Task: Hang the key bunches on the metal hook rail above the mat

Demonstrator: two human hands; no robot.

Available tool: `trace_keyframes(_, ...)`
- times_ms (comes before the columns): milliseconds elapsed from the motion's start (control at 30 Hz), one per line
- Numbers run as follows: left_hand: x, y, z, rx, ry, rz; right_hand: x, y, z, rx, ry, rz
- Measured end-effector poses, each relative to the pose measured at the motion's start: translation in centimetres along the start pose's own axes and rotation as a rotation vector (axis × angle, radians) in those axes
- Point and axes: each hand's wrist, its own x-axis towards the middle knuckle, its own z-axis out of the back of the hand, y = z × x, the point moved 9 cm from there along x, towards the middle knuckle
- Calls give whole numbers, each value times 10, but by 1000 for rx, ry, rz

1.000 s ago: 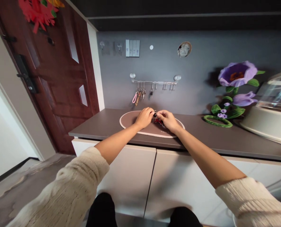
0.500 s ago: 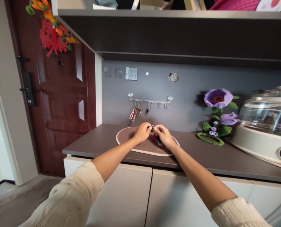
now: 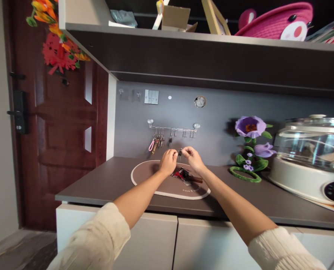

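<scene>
Black-headed key, blade downward, long axis upright, in the pinch of left hand and right hand.

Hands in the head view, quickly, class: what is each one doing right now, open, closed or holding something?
Left hand: closed, pinching one side of the key ring.
Right hand: closed, pinching its other side.

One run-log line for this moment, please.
left hand: pinched at key ring | right hand: pinched at same ring | below: red-and-dark bunch on oval mat | behind: hanging keys on wall rail
</scene>
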Motion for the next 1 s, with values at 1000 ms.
trace_keyframes(1000,1,22,-11,300,187,49,100,-59,-29,175,-270,-412)
